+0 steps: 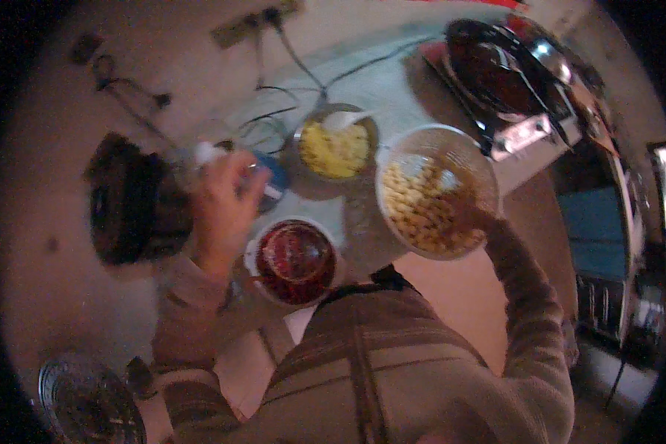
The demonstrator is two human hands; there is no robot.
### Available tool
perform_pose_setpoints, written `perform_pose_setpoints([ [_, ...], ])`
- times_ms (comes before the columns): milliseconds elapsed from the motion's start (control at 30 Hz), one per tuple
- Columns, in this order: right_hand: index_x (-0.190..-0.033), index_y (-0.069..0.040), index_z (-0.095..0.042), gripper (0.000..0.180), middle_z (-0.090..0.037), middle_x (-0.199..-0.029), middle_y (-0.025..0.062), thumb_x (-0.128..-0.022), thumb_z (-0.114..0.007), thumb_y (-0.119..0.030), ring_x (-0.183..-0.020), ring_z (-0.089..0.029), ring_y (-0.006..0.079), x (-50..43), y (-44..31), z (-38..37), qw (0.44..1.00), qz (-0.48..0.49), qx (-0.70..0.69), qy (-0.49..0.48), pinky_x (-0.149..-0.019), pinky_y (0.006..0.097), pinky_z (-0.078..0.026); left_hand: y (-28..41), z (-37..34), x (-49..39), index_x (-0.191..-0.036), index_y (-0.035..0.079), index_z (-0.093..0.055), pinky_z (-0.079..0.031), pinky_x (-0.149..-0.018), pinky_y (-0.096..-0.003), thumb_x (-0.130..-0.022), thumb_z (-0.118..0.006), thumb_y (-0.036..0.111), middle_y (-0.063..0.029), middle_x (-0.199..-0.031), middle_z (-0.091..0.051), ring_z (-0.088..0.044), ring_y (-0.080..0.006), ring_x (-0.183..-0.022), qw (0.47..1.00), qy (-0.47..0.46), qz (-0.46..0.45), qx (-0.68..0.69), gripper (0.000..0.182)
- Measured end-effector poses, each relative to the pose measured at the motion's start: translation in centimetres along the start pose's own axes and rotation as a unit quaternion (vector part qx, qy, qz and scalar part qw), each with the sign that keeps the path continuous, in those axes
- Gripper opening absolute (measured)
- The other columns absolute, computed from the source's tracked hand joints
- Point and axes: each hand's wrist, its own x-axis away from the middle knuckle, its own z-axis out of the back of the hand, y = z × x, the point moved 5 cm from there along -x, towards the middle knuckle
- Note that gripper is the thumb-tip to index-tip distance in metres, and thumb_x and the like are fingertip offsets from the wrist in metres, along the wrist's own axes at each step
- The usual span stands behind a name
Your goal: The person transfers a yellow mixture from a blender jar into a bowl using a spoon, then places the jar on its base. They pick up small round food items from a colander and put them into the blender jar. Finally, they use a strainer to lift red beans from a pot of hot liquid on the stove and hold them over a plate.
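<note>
Blurred in the picture, my left hand (pixel 225 194) is over the left end of the table, its fingers curled beside a blue round thing (pixel 275 169) and a small white object (pixel 208 152). Whether it grips either one I cannot tell. My right hand (pixel 472 217) reaches over the near right rim of a large pale bowl (pixel 386 213), its fingers among many small pale-yellow food pieces (pixel 416 216) and partly lost in shadow. Between the hands, a metal bowl (pixel 373 133) contains yellow food (pixel 333 150), with a white scoop or spoon (pixel 344 119) resting in it.
Close to my body stands a white container (pixel 252 261) of dark red contents (pixel 294 261). A gas stove (pixel 521 136) with a dark pan (pixel 494 66) is at the back right. Power cables (pixel 299 58) run across the back. A dark bag-like object (pixel 125 205) lies left.
</note>
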Motion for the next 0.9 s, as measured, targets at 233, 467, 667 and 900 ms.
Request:
perform_pose_setpoints([
  [233, -0.12, -0.003, -0.047, 0.078, -0.047, -0.117, 0.0204, -0.061, -0.075, -0.044, -0.108, -0.047, 0.0279, -1.4, -0.2, -1.0, 0.999, 0.04, 0.018, -0.011, -0.085, 0.0361, -0.044, 2.8, -26.3, 11.1, -0.116, -0.006, -0.042, -0.051, -0.073, -0.0335, -0.085, -0.055, 0.032, -0.0158, -0.105, -0.056, -0.059, -0.0256, -0.085, 0.639, -0.5, 0.334, 0.48, 0.05],
  [467, -0.118, -0.003, -0.049, 0.075, -0.057, -0.107, 0.016, -0.062, -0.073, -0.046, -0.1, -0.054, 0.0257, -0.7, -1.3, -1.4, 0.996, -0.033, -0.087, -0.009, -0.088, 0.0363, -0.042, 7.8, -30.9, 12.3, -0.12, 0.0, -0.04, -0.052, -0.082, -0.0379, -0.09, -0.047, 0.021, -0.0141, -0.114, -0.052, -0.056, -0.0278, -0.097, 0.488, -0.379, 0.439, 0.652, 0.038],
  [667, -0.113, -0.006, -0.054, 0.066, -0.056, -0.109, 0.0171, -0.063, -0.072, -0.045, -0.098, -0.055, 0.0262, -0.7, -4.6, -1.6, 0.999, -0.013, -0.038, -0.013, -0.085, 0.0373, -0.043, 7.3, -30.0, 12.2, -0.12, 0.004, -0.043, -0.054, -0.078, -0.0385, -0.09, -0.046, 0.018, -0.0128, -0.114, -0.053, -0.056, -0.0277, -0.097, 0.507, -0.366, 0.449, 0.639, 0.034],
  [900, -0.106, -0.006, -0.056, 0.054, -0.058, -0.1, 0.018, -0.064, -0.073, -0.036, -0.093, -0.057, 0.0293, -1.0, -4.9, -2.4, 0.972, -0.056, -0.23, 0.001, -0.082, 0.0366, -0.045, 6.8, -30.5, 12.7, -0.116, 0.003, -0.047, -0.053, -0.077, -0.0367, -0.088, -0.051, 0.02, -0.0146, -0.112, -0.054, -0.056, -0.0277, -0.098, 0.474, -0.35, 0.469, 0.657, 0.033],
])
